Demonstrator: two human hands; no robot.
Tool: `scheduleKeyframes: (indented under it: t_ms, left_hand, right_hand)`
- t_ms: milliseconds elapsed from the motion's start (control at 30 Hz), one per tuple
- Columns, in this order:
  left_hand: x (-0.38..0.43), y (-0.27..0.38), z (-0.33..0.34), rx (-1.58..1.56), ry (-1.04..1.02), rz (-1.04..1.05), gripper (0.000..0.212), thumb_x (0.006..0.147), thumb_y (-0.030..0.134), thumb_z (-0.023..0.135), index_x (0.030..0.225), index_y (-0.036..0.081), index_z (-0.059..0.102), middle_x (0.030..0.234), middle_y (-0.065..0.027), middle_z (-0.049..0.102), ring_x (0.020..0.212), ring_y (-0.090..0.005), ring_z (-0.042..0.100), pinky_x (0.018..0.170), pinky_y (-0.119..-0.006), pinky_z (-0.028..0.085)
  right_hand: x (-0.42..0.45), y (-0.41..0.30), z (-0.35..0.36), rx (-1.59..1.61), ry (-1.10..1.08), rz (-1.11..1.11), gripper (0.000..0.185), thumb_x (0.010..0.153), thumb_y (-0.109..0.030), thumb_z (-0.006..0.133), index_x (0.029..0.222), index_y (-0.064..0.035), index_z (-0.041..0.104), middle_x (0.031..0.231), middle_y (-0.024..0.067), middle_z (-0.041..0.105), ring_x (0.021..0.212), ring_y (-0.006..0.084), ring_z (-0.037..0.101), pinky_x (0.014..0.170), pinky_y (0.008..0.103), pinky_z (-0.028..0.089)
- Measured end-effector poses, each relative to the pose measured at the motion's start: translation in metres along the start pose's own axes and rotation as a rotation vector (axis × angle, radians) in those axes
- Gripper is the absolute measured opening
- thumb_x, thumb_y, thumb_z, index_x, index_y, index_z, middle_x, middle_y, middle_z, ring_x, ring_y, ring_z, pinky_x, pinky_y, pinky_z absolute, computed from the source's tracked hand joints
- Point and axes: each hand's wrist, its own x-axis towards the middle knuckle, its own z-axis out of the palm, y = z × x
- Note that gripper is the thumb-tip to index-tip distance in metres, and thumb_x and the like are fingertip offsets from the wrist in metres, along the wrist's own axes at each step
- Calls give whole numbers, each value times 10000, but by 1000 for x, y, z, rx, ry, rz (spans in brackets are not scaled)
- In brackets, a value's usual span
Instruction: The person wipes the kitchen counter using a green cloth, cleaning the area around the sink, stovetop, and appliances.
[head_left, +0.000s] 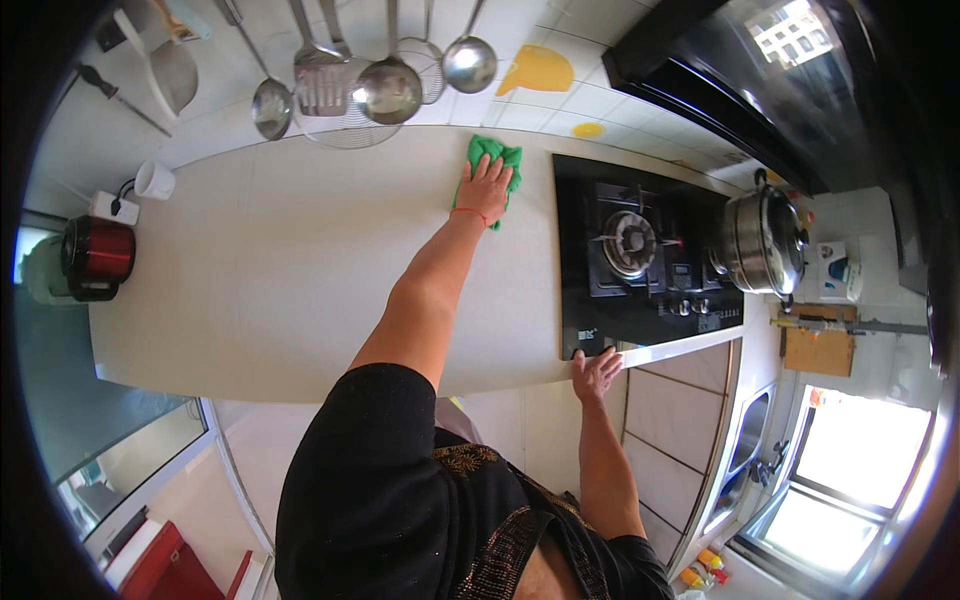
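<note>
My left hand (486, 187) lies flat on a crumpled green cloth (507, 154), pressing it to the pale countertop (300, 247) near the tiled wall. The cloth sticks out around the fingers and beside the wrist. A red string circles that wrist. At the counter's front edge, my right hand (596, 371) rests with fingers apart by the near left corner of a black glass gas cooktop (574, 300). The cooktop's left burner (630, 241) has a metal pan support around it. A lidded steel pot (754, 240) stands on the right side.
Steel ladles (390, 90) and a slotted turner (321, 82) hang along the wall. A black range hood (720, 105) overhangs the cooktop. At the left end are a red-and-black appliance (101, 251), a white cup (155, 180) and a power strip (114, 208).
</note>
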Motion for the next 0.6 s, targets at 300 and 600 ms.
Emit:
scheduleKeyframes:
  t_ms: [300, 600]
  left_hand:
    - [-31, -163, -41, 37, 59, -333, 536, 909, 312, 450, 1413, 191, 313, 1505, -17, 244, 1398, -274, 174, 1106, -542, 162]
    - [-173, -316, -86, 115, 94, -892, 573, 905, 338, 444, 1435, 213, 264, 1509, -14, 221, 1398, -291, 154, 1076, -582, 205]
  right_hand:
    - [5, 3, 4, 10, 21, -44, 1020, 804, -720, 394, 1459, -33, 21, 1501, 270, -19, 1385, 446, -13, 1118, 521, 82]
    - [9, 13, 12, 8, 38, -52, 1000, 827, -695, 394, 1452, -14, 10, 1486, 299, -37, 1372, 476, -26, 1112, 540, 66]
